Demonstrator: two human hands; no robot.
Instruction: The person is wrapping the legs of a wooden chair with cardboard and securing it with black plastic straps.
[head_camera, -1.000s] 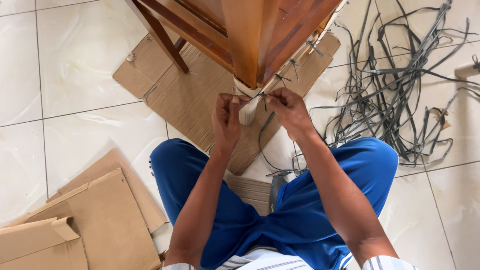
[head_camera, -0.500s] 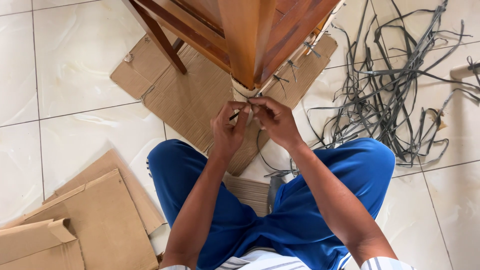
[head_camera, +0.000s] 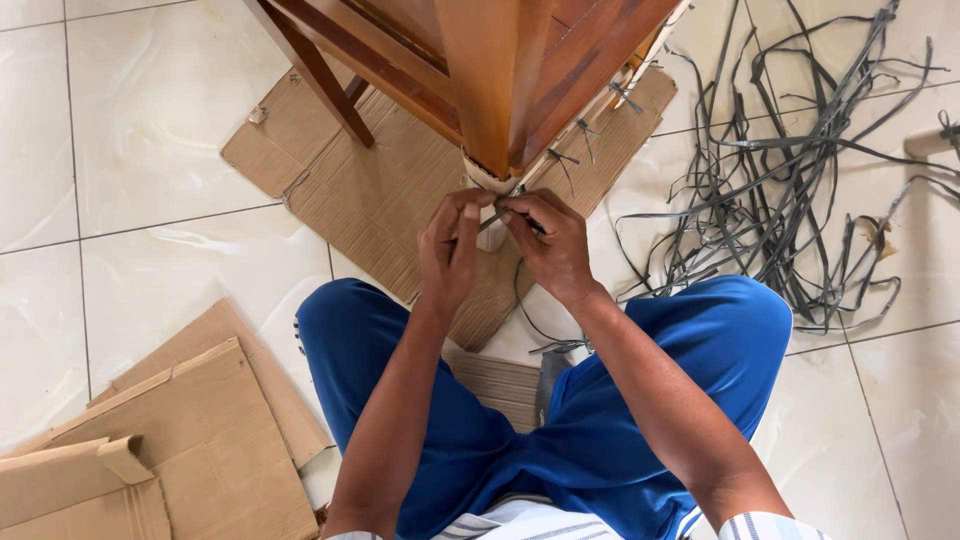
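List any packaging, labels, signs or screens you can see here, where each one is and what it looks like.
Flattened cardboard: under the wooden furniture, brown, corrugated.
Cardboard pieces: floor, lower left, plain brown, stacked.
Pale wrap: around the furniture leg, at both hands.
Labels, signs, screens: none.

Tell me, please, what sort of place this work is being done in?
Probably a room in a home, or a small furniture workshop. The floor is glossy cream tile. A varnished wooden furniture piece is being unpacked on flattened cardboard, with a heap of cut grey packing straps beside it.
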